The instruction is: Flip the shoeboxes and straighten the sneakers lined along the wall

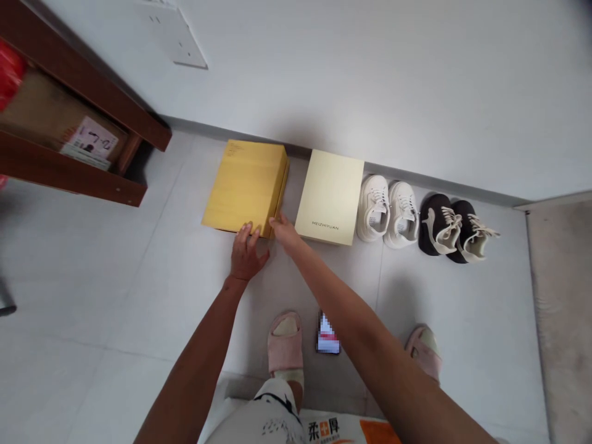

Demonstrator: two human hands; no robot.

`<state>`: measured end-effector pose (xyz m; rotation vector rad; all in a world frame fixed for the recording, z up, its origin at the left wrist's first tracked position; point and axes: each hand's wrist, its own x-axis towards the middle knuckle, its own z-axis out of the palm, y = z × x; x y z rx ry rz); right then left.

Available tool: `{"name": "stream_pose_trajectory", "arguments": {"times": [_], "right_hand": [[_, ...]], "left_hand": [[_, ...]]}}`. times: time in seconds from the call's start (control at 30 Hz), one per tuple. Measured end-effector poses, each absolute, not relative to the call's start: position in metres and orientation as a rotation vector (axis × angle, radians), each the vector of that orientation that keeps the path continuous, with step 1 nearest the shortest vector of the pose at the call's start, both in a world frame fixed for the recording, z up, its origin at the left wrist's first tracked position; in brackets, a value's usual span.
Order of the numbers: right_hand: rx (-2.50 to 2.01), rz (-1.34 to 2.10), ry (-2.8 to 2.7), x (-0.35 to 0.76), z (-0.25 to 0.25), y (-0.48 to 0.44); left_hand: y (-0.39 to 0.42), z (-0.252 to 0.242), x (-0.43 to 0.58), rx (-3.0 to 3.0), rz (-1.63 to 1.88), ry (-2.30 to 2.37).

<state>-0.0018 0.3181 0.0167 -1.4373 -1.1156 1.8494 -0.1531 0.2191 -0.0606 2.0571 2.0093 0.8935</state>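
A yellow-ochre box lies flat on the tiled floor against the wall. My left hand rests against its near edge, fingers stretched and touching the box front. My right hand presses on the box's near right corner, fingers extended along its side. Just to the right lies a cream box marked MEIZHIYUAN, a narrow gap apart from the yellow one.
A pair of white sneakers and a pair of dark brown sneakers stand by the wall at right. A dark wooden shelf holding a carton is at left. A phone lies between my slippered feet. A mat borders the right edge.
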Motion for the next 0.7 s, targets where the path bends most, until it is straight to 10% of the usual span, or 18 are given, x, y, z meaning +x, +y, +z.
{"name": "stream_pose_trajectory", "arguments": {"times": [0.23,0.43,0.7], "right_hand": [[-1.780,0.840,-1.185,0.141,0.018,0.297],[-1.755,1.427,-0.876,0.186,-0.016,0.321],[-1.499,1.928,-0.757,0.174,-0.003,0.320]], "left_hand": [[0.253,-0.053,-0.082,1.670,1.106,1.861],[0.316,-0.041,-0.023,0.902,0.941,1.580],[0.245,0.044,0.015,1.792,1.128,1.703]]}}
